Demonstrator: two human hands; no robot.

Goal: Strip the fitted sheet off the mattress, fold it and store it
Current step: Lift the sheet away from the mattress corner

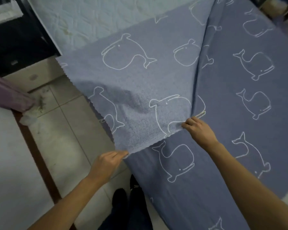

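Note:
A blue fitted sheet [231, 100] printed with white whale outlines covers most of the mattress [83, 17], whose pale quilted top is bare at the upper left. One part of the sheet is lifted and folded back, showing its lighter underside [136, 80]. My left hand [108, 161] pinches the corner of that flap over the floor. My right hand [198, 128] grips the flap's edge further right, above the sheet that lies on the bed.
Pale floor tiles [60, 130] lie left of the bed, with some debris near a purple cloth [10, 95]. A dark cabinet [15, 44] stands at the upper left. A white surface with a brown edge [12, 163] fills the lower left. My dark trousers and shoes [126, 205] show below.

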